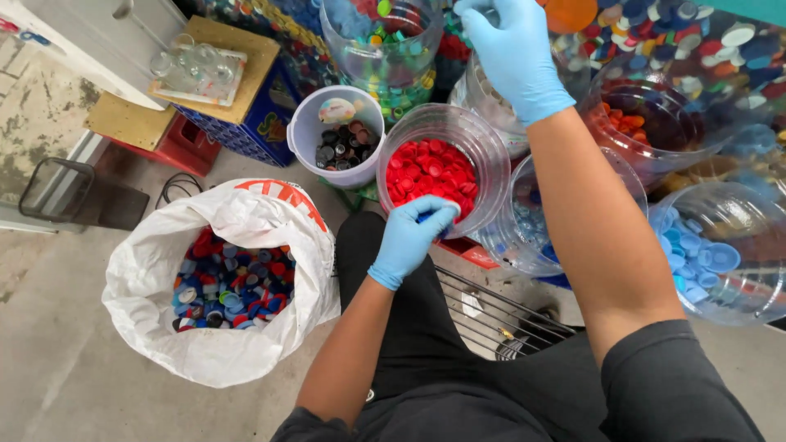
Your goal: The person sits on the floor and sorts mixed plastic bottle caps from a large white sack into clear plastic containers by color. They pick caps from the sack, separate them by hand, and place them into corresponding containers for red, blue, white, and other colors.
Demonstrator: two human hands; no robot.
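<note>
My left hand [413, 237], in a blue glove, is curled around what look like small blue bottle caps, just below the clear tub of red caps [432, 168]. My right hand [512, 53], also gloved in blue, reaches far forward over a clear container [483, 102] at the back; its fingers point down and I cannot tell if it holds anything. A white sack [155, 270] of mixed red, blue and dark caps stands open at my left.
Clear tubs ring my lap: light blue caps [704, 258] at right, orange-red caps [647, 123], mixed green and yellow caps [389, 57], a white bucket of dark caps [340, 143]. Blue crate with wooden board [246, 90] at back left. Wire rack [499, 315] beside my leg.
</note>
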